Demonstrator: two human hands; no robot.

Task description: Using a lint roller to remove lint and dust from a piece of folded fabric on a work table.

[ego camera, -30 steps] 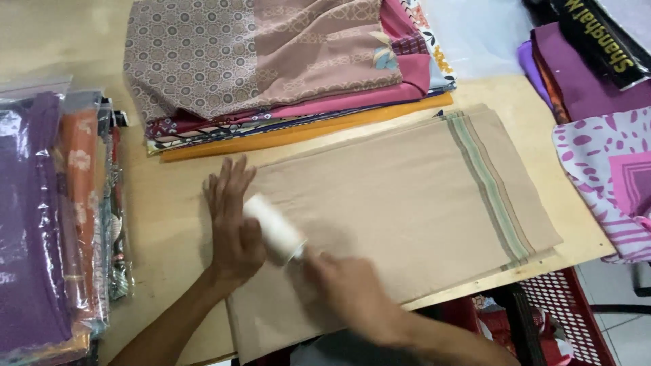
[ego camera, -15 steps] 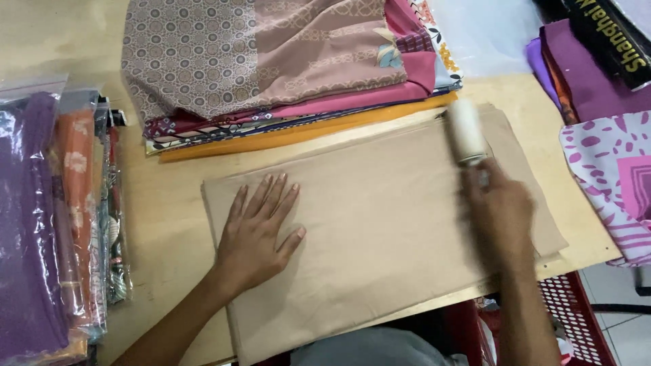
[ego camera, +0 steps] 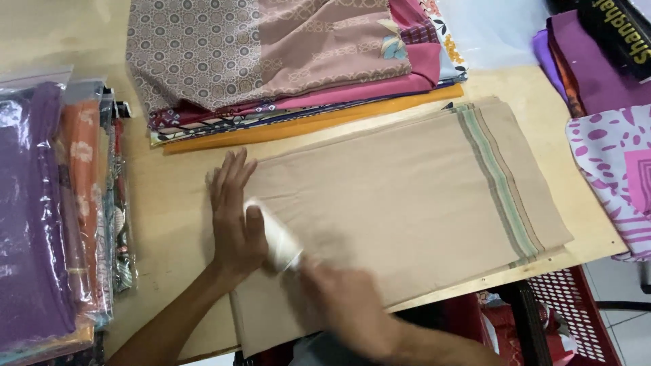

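Beige folded cloth [ego camera: 407,203] is best kept flat on the worktop [ego camera: 169,203] under the spread, flat left hand [ego camera: 234,217] while the white lint roller [ego camera: 274,237], clasped in the blurred right hand [ego camera: 346,301], is drawn along it in even strokes.

Pale wooden table [ego camera: 169,203] under folded beige cloth [ego camera: 407,196], stacked fabrics [ego camera: 271,61].

Left hand [ego camera: 234,217] flat, fingers spread; right hand [ego camera: 342,301] gripping.

Patterned folded fabrics [ego camera: 271,61], bagged cloths [ego camera: 47,217] and a red basket [ego camera: 576,312] surround.
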